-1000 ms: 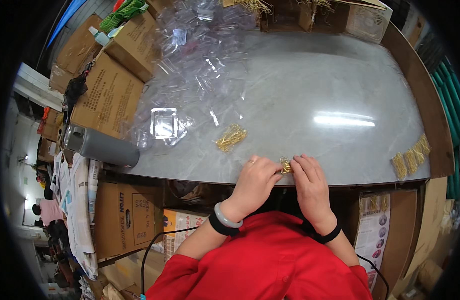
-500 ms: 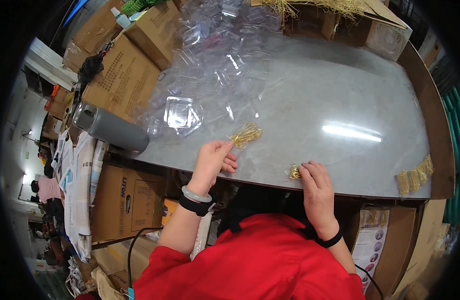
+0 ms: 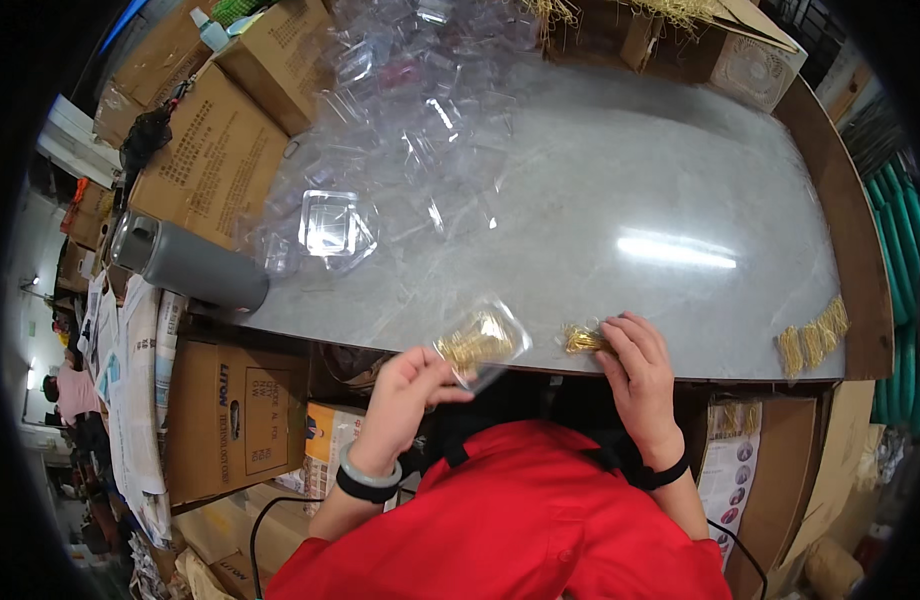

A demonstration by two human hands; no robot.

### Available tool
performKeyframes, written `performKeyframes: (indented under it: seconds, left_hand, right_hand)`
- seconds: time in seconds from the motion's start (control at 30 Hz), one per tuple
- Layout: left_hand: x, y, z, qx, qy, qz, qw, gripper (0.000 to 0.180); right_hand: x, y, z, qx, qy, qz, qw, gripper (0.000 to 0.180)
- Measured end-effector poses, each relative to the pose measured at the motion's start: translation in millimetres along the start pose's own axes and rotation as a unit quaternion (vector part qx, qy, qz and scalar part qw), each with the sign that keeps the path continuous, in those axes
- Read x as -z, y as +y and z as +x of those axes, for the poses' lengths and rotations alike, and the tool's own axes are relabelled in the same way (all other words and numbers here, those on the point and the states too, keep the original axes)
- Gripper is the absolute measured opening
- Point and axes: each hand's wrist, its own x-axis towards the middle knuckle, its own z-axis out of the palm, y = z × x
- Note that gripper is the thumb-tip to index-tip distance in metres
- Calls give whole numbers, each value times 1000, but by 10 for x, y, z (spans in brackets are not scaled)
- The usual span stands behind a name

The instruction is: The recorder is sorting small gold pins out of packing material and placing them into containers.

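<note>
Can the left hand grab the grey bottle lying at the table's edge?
Probably not yet: the left hand already holds a clear packet of gold clips, though nothing blocks the grey bottle.

We see bright overhead light glaring off the table [image 3: 600, 200] beyond our hands; edges bend and darken, and the far clutter blurs.

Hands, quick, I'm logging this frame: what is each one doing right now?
Left hand: closed on a clear plastic case with gold pieces inside.
Right hand: fingers down on a small gold bundle on the table.
</note>
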Motion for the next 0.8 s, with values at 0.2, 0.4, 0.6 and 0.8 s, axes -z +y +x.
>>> performKeyframes:
  seconds: [0.2, 0.4, 0.6, 0.8]
  left_hand:
    - [104, -316, -187, 170, -181, -35, 968, 9]
    - [-50, -597, 49, 174, -184, -38, 967, 10]
    - [-70, -684, 101, 133, -219, -87, 963, 10]
    - [-29, -702, 0, 108, -235, -70, 963, 9]
  right_hand:
    - [-111, -57, -1, 43, 5, -32, 999, 23]
    - [-187, -105, 36, 77, 17, -55, 995, 24]
    - [-222, -269, -198, 165, -74, 7, 984, 35]
    - [-191, -331, -241, 167, -79, 11, 983, 35]
